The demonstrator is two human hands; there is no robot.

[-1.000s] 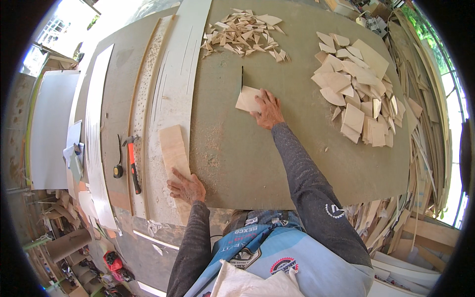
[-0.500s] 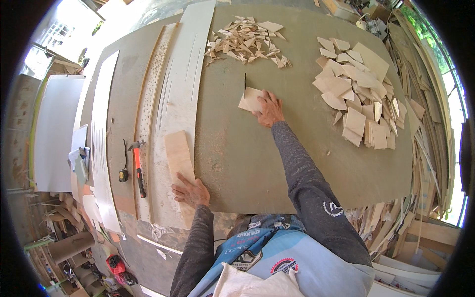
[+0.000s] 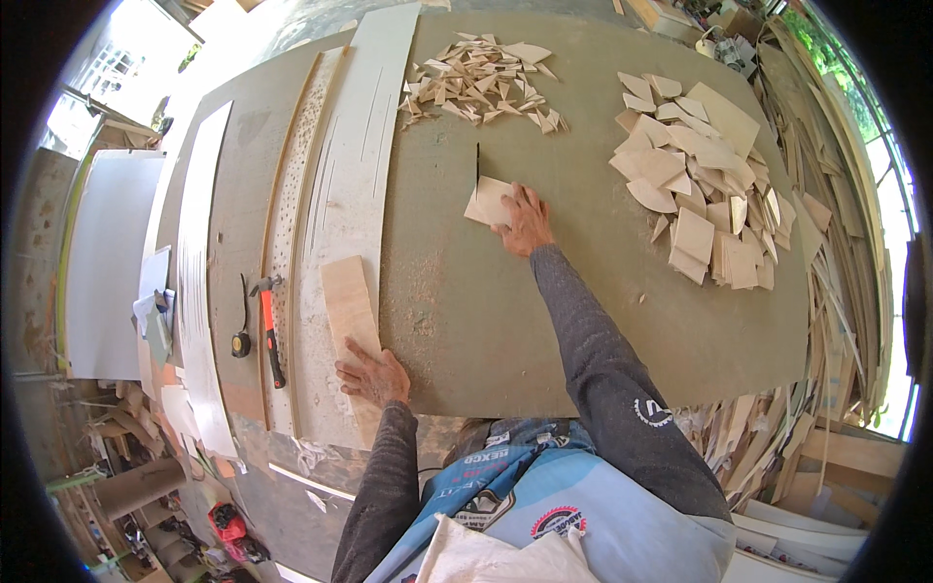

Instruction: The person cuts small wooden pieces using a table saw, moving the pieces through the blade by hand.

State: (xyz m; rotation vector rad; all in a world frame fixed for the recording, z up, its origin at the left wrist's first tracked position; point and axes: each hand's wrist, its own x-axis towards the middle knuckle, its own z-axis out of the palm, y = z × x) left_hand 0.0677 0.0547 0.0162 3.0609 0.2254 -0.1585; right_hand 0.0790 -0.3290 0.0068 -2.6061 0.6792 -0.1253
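My right hand (image 3: 526, 220) grips the near right side of a small pale plywood piece (image 3: 483, 202), fingers bent over its edge. The far corner of this piece meets a thin dark line (image 3: 477, 163) in the tabletop; I cannot tell whether that is a blade or a slot. My left hand (image 3: 373, 375) lies with fingers spread across a long plywood strip (image 3: 348, 299), which rests on a white board (image 3: 358, 185) left of the brown tabletop (image 3: 573, 340). Part of the strip is hidden beneath that hand.
Small pointed offcuts (image 3: 478, 80) lie scattered at the far side. A larger heap of curved plywood pieces (image 3: 695, 160) covers the right. To the left are a hammer (image 3: 271, 330), a tape measure (image 3: 241, 342) and a long white panel (image 3: 204, 282). Stacked planks (image 3: 826, 194) line the right edge.
The plywood piece and my right hand have shifted very slightly nearer in the view. My left hand stays on the strip. The heaps have not visibly changed.
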